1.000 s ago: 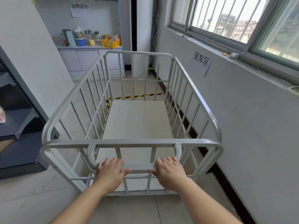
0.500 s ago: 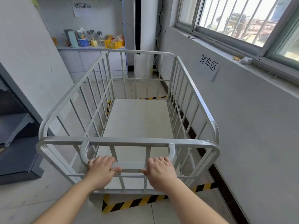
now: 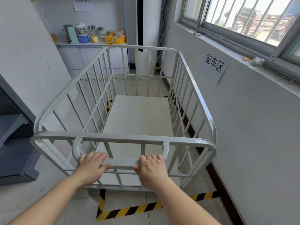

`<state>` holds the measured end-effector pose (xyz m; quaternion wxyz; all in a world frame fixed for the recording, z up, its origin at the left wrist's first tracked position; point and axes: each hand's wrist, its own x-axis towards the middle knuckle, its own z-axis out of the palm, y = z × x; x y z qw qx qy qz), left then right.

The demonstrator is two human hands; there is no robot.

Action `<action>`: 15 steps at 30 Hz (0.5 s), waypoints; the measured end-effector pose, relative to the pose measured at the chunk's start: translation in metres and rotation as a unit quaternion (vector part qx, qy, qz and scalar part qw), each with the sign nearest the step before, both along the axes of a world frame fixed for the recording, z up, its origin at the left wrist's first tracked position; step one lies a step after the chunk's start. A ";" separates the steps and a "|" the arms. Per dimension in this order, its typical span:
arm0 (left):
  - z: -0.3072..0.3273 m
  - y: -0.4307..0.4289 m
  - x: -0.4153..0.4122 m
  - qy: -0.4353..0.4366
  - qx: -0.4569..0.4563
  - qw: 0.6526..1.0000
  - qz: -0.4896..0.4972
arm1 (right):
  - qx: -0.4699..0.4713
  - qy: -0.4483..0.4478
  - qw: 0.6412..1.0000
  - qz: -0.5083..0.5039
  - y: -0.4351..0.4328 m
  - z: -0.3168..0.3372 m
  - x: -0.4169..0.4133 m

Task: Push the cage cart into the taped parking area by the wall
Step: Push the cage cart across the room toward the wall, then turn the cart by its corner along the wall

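Note:
A white barred cage cart (image 3: pixel 139 120) with nothing in it stands lengthwise along the right wall (image 3: pixel 253 130). Both hands grip the low handle bar (image 3: pixel 121 163) at its near end: my left hand (image 3: pixel 91 166) on the left part, my right hand (image 3: pixel 151 169) on the right part. Yellow-and-black floor tape (image 3: pixel 128 210) shows on the floor behind the cart's near end, with a corner at the left. More of that tape (image 3: pixel 109 105) shows through the bars at the cart's far left. A paper sign (image 3: pixel 214 63) hangs on the wall beside the cart.
A dark metal shelf unit (image 3: pixel 14 143) stands close on the left. A cabinet (image 3: pixel 90 57) at the far end carries a kettle, bottles and a yellow basket. A window (image 3: pixel 250 20) with bars runs above the right wall. Tiled floor lies between cart and shelf.
The cart has rolled forward along the wall with both hands on the handle. The near strip of floor tape, hidden a second ago, now lies fully behind the cart's near end.

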<state>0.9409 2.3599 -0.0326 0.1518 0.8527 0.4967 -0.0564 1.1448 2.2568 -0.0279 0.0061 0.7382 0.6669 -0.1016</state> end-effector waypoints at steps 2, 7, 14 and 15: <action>0.001 0.004 0.002 0.001 -0.004 1.000 0.000 | 0.000 0.002 1.000 0.000 0.004 0.000 0.002; 0.006 0.009 0.005 0.000 -0.015 1.000 0.005 | -0.010 0.010 1.000 -0.002 0.011 0.001 0.005; 0.015 0.019 0.010 0.069 -0.079 0.994 -0.008 | -0.047 0.047 0.998 -0.006 0.011 0.009 0.005; 0.020 0.021 0.013 0.095 -0.096 0.991 -0.015 | -0.055 0.051 0.997 -0.005 0.011 0.009 0.005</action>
